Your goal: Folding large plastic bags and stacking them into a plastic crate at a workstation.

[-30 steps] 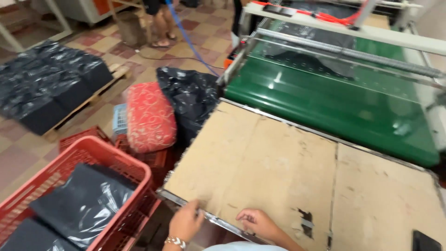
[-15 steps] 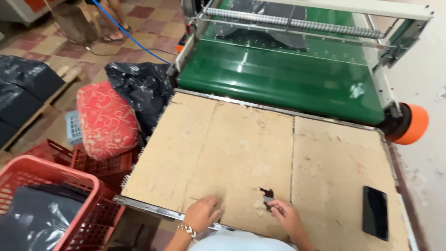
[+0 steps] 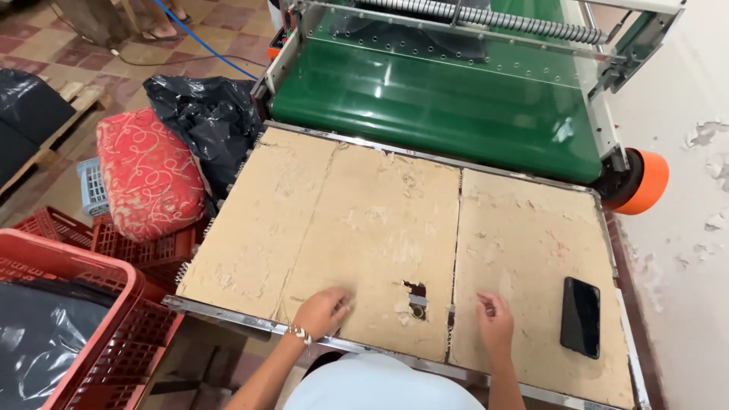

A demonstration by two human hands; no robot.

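**Bare hands on a cardboard-topped desk below a green conveyor**

Worn cardboard sheets cover the desk (image 3: 250, 250), which butts against a green conveyor belt (image 3: 440, 114) under a clear guard, with an orange roller end (image 3: 644, 181) at the right.

Containers sit to the left on the tiled floor. A red plastic crate (image 3: 114, 281) nearest the viewer holds folded black plastic bags (image 3: 38, 342). Behind it, more red crates (image 3: 144, 250) are stacked, and a red patterned cushion (image 3: 148, 175) lies on top of them. A small pale blue basket (image 3: 89, 186) stands beside the cushion; its contents cannot be made out. A crumpled black plastic bag (image 3: 209, 121) leans between the cushion and the machine.

The left hand (image 3: 323, 311) rests palm down on the cardboard near the front edge, fingers loosely curled, gripping nothing. The right hand (image 3: 495, 319) hovers just above the right sheet with fingers half bent, also empty. Between the hands a torn hole (image 3: 415, 296) in the cardboard shows metal beneath.

A black smartphone (image 3: 581, 316) lies flat, screen up, just right of the right hand and apart from it. Its long axis runs from the front edge towards the conveyor, tilted slightly.
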